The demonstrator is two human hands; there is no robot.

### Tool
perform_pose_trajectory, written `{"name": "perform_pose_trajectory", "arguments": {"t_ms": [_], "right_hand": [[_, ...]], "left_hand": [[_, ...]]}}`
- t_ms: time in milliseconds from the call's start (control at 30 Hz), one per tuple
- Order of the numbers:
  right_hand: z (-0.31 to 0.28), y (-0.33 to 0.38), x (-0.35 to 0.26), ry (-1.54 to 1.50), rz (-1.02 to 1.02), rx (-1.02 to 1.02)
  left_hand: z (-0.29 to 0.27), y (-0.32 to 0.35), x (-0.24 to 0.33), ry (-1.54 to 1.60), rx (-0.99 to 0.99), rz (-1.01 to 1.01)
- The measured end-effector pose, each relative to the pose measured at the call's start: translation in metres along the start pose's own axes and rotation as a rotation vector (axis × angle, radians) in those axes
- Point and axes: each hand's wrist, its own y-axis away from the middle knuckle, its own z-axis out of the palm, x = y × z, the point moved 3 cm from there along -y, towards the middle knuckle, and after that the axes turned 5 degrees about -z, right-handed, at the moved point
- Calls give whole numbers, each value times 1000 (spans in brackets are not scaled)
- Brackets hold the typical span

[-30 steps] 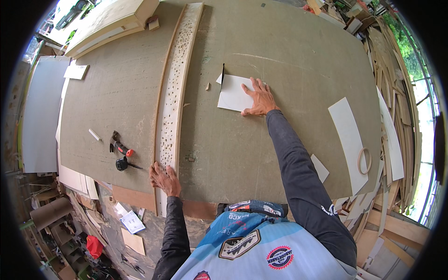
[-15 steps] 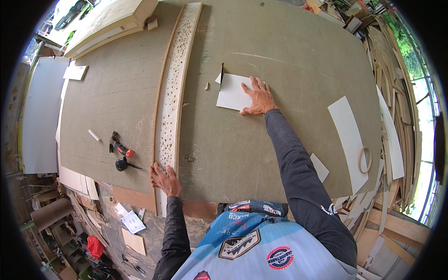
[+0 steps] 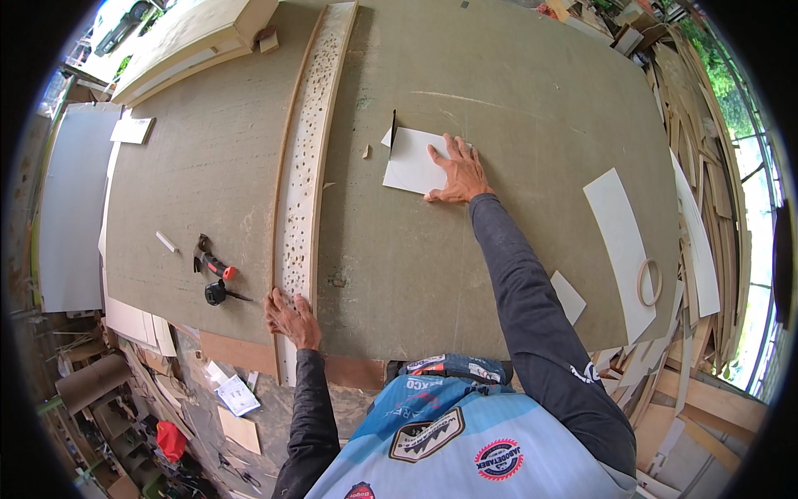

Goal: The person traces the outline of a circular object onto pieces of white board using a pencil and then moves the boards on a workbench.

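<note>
A small white rectangular panel (image 3: 414,161) lies flat near the middle of a broad grey-green counter (image 3: 515,274). The right hand (image 3: 455,173) rests on the panel's right edge, fingers spread and pressed flat, pinching nothing. A thin dark blade-like tool (image 3: 392,131) stands or lies at the panel's upper left corner; which cannot be told. A tiny wood chip (image 3: 366,151) sits just left of the panel.

Further left, a long pale strip full of small holes (image 3: 303,179) runs from the far edge to the near edge of the counter. The left hand (image 3: 291,318) presses on the strip's near end, fingers loosely spread, at the counter's rim.

Left of the strip lie a red-handled hammer (image 3: 213,264), a black tape measure (image 3: 218,293) and a short white stick (image 3: 166,241). To the right lie a curved white panel (image 3: 619,241) and a thin ring (image 3: 648,281).

Risks, as judgement: the panel is held only by flat pressure on one edge, so it may slide or pivot if pushed. The dark tool is close to the fingertips and could nick them. The strip's near end seems to reach the rim, so it might tip if the left hand lifts.
</note>
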Motion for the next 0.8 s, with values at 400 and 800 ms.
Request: {"name": "perform_pose_trajectory", "arguments": {"t_ms": [400,800], "right_hand": [[4,1,2,-24,-19,2],[3,0,-1,1,9,-29]], "left_hand": [[3,0,-2,-33,54,27],[5,-1,-5,-17,47,24]]}}
